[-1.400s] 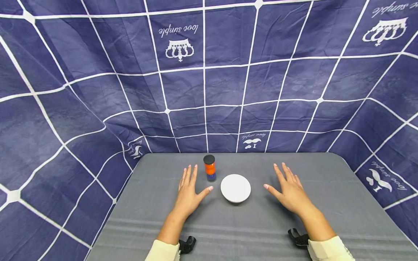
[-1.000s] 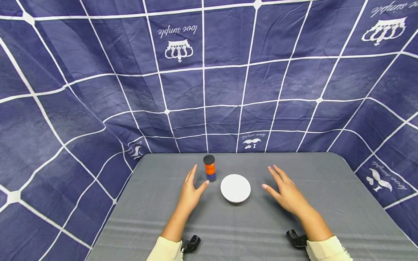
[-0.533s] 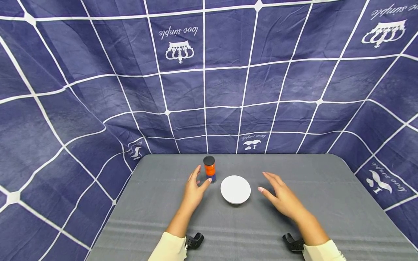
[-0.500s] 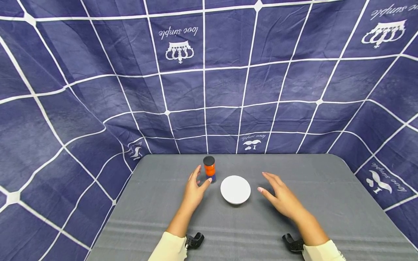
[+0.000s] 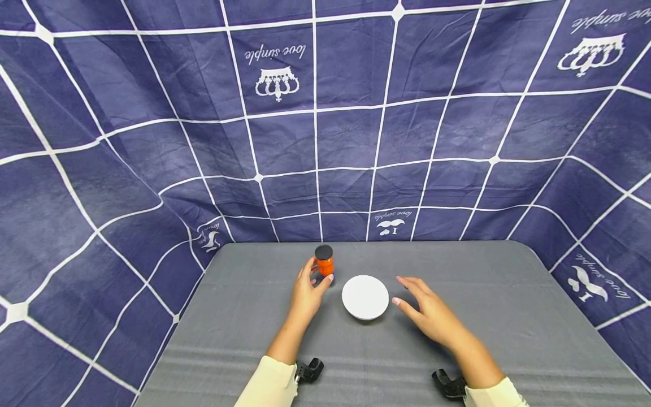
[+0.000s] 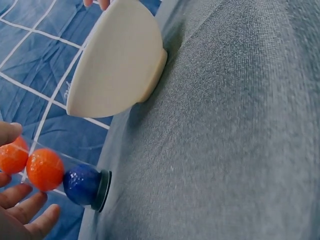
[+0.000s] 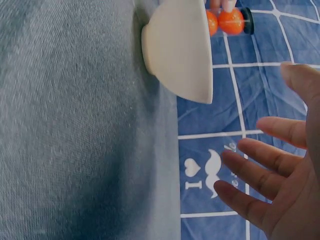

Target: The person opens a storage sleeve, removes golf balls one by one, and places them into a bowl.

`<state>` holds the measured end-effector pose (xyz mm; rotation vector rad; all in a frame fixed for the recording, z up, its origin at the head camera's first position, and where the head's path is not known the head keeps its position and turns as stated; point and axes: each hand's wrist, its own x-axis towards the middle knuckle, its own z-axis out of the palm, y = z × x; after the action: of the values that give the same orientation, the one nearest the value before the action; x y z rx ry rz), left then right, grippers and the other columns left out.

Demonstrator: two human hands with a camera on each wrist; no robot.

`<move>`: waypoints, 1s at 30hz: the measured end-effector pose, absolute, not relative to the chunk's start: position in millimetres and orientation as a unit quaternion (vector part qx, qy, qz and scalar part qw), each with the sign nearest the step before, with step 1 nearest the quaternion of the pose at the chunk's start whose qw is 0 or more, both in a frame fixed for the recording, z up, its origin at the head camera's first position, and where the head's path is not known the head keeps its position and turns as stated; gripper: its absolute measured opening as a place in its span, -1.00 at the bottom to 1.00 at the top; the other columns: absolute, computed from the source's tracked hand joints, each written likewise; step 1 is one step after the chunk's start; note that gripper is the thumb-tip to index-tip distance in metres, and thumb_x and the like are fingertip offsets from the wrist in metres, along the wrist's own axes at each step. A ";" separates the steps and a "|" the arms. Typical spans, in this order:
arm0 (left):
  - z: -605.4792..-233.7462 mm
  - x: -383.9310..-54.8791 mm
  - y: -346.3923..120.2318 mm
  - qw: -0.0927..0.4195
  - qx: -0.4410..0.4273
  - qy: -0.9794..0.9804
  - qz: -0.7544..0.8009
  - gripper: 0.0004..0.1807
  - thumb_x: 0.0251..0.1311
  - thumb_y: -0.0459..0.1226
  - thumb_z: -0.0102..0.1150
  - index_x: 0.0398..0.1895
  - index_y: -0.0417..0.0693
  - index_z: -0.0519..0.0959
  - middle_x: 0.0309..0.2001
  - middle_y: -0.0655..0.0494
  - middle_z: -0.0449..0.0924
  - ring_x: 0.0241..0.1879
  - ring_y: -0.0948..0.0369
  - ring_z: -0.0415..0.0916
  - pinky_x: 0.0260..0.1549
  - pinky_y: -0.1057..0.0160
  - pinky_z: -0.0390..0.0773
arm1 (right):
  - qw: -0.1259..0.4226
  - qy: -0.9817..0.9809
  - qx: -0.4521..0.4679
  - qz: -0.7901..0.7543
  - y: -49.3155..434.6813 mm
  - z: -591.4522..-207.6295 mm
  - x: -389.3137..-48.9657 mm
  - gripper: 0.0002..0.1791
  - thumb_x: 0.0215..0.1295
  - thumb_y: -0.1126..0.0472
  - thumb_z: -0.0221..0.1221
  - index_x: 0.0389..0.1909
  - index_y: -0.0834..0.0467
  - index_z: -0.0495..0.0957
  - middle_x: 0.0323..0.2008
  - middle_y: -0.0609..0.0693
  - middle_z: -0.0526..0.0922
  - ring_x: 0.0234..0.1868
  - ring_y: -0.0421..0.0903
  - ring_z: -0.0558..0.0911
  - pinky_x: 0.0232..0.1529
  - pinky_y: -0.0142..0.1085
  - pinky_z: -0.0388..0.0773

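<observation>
A clear tube (image 5: 325, 264) with a black lid stands upright on the grey table. Two orange balls (image 6: 45, 170) sit above a blue ball (image 6: 81, 184) inside it. My left hand (image 5: 305, 297) is right at the tube, thumb in front and fingers on its left side, spread loosely about it. In the left wrist view those fingers (image 6: 27, 207) look mostly straight. A white bowl (image 5: 365, 297) rests on its foot to the right of the tube. Beside the bowl's right rim is my right hand (image 5: 432, 314), fingers (image 7: 257, 175) extended and holding nothing.
Grey cloth covers the table (image 5: 366, 367). Behind and on both sides hangs a blue curtain (image 5: 351, 135) with white grid lines. Black straps with camera mounts (image 5: 310, 370) sit at both wrists, below cream sleeves.
My left hand has moved forward and right, bringing its fingers around the tube. The right hand has come left toward the bowl. Tube and bowl stay in place.
</observation>
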<state>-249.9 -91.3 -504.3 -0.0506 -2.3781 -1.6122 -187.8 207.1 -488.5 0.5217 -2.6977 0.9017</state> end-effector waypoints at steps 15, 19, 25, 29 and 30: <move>-511.6 -261.8 -89.5 0.157 -0.002 -0.829 -0.537 -0.35 0.15 -0.24 0.41 0.33 -0.16 0.47 0.12 -0.17 0.62 0.12 -0.06 0.58 -0.01 -0.03 0.64 | 0.143 -0.919 0.205 0.306 192.1 -489.2 -181.7 -0.50 0.39 -0.02 0.26 0.28 0.05 0.52 0.26 0.02 0.55 0.26 0.06 0.59 0.19 0.07 0.55; -513.2 -264.8 -91.3 0.164 -0.006 -0.832 -0.530 -0.38 0.16 -0.25 0.41 0.31 -0.16 0.48 0.11 -0.16 0.61 0.09 -0.06 0.58 -0.03 -0.04 0.65 | 0.144 -0.916 0.210 0.309 188.3 -486.6 -181.3 -0.50 0.39 -0.03 0.25 0.27 0.05 0.53 0.25 0.01 0.55 0.25 0.03 0.59 0.20 0.05 0.55; -512.5 -267.9 -92.5 0.162 -0.011 -0.837 -0.522 -0.43 0.18 -0.22 0.41 0.26 -0.11 0.51 0.10 -0.14 0.60 0.10 -0.05 0.56 0.02 -0.04 0.63 | 0.142 -0.913 0.215 0.316 185.7 -484.4 -182.2 -0.50 0.40 -0.02 0.25 0.27 0.07 0.53 0.25 -0.04 0.54 0.27 0.01 0.58 0.22 0.05 0.54; -513.0 -268.4 -92.6 0.173 -0.022 -0.830 -0.529 -0.42 0.17 -0.24 0.41 0.26 -0.17 0.50 0.08 -0.18 0.59 0.11 -0.09 0.57 0.06 -0.09 0.62 | 0.142 -0.913 0.217 0.315 184.8 -483.3 -183.8 -0.49 0.40 -0.03 0.24 0.28 0.09 0.53 0.25 -0.03 0.54 0.27 0.01 0.58 0.22 0.05 0.54; -513.1 -268.2 -92.7 0.176 -0.026 -0.828 -0.532 -0.41 0.16 -0.25 0.41 0.26 -0.18 0.50 0.08 -0.19 0.59 0.11 -0.11 0.58 0.07 -0.10 0.62 | 0.142 -0.913 0.218 0.315 184.3 -482.9 -184.4 -0.49 0.40 -0.03 0.24 0.28 0.09 0.53 0.25 -0.04 0.54 0.27 0.01 0.58 0.22 0.05 0.54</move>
<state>-268.2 -92.7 -513.1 -0.0732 -2.3447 -1.5054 -184.4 184.3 -482.9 0.6290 -2.6337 0.9077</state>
